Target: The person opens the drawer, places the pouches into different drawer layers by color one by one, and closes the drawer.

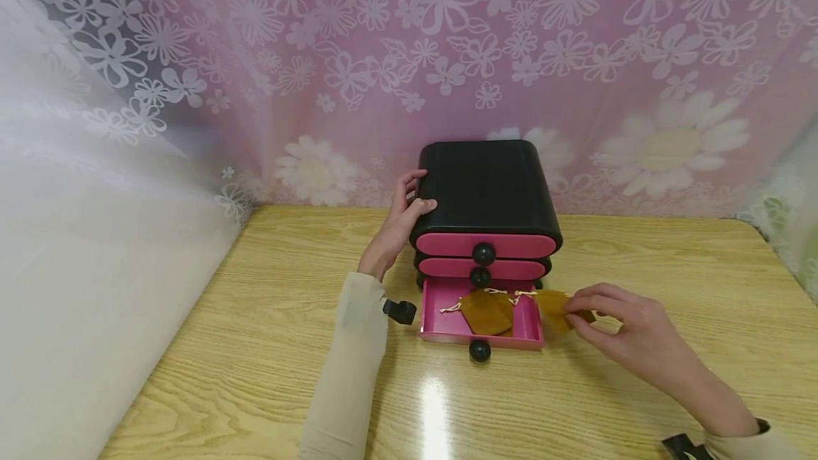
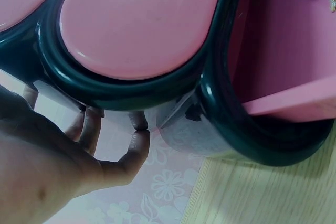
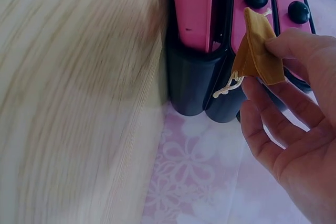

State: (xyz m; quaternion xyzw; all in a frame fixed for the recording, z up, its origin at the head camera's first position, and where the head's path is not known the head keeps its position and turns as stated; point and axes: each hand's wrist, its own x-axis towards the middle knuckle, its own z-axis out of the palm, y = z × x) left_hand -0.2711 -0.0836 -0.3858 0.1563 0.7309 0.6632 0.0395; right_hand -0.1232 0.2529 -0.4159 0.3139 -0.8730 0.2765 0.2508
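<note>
A black drawer unit [image 1: 488, 187] with pink drawer fronts and round black knobs stands on the table. My left hand [image 1: 401, 220] rests on its left side, fingers against the black shell, as the left wrist view also shows. The bottom drawer [image 1: 441, 332] is pulled out, and mustard-brown drawstring pouches [image 1: 483, 312] with cream cords lie in it. To the right of that drawer my right hand [image 1: 629, 325] pinches another mustard drawstring pouch [image 3: 265, 48] between thumb and fingers, above the table. Its cream cords hang from one end.
The wooden table [image 1: 255, 346] reaches out on both sides of the unit. Behind stands a pink curtain [image 1: 358, 55] with white flowers, and a pale curtain [image 1: 96, 233] hangs at left. The upper two drawers are closed.
</note>
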